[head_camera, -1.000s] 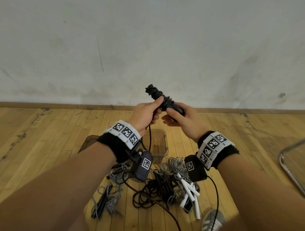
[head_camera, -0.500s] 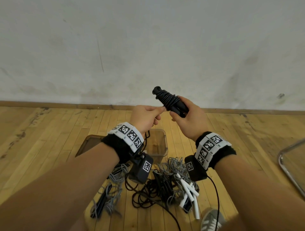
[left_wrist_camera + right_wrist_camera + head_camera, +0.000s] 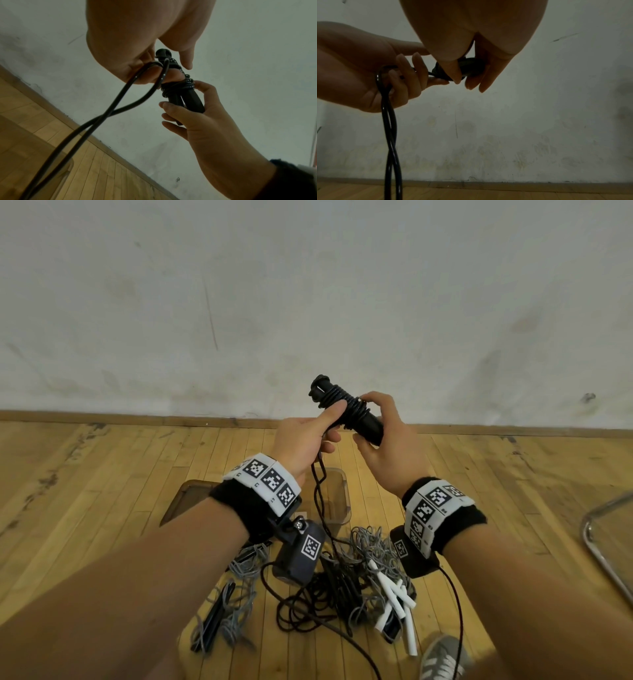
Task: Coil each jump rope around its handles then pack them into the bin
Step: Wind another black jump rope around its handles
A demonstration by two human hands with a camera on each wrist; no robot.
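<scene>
- Black handles point(image 3: 363, 421): paired side by side, held up in front of the wall point(image 3: 308, 285), tilted with the capped end up and to your left; the upper half carries tight turns of black rope point(image 3: 178, 83).
- Your right hand point(image 3: 390, 446): fingers curled round the bare lower end of the handles, thumb and forefinger pinching at the coils.
- Your left hand point(image 3: 305, 443): thumb laid against the wound part, the other fingers curled round two loose strands of the rope.
- Loose strands point(image 3: 389, 135): they drop from your left hand, crossing each other once, toward the floor.
- Clear bin point(image 3: 337, 498): on the wooden floor point(image 3: 102, 491) below your hands, partly hidden by your left wrist.
- Pile on the floor, near the bin: grey ropes point(image 3: 370, 546), tangled black rope point(image 3: 318, 601), white handles point(image 3: 397, 601).
- Grey shoe point(image 3: 443, 659): bottom edge, just beside the pile.
</scene>
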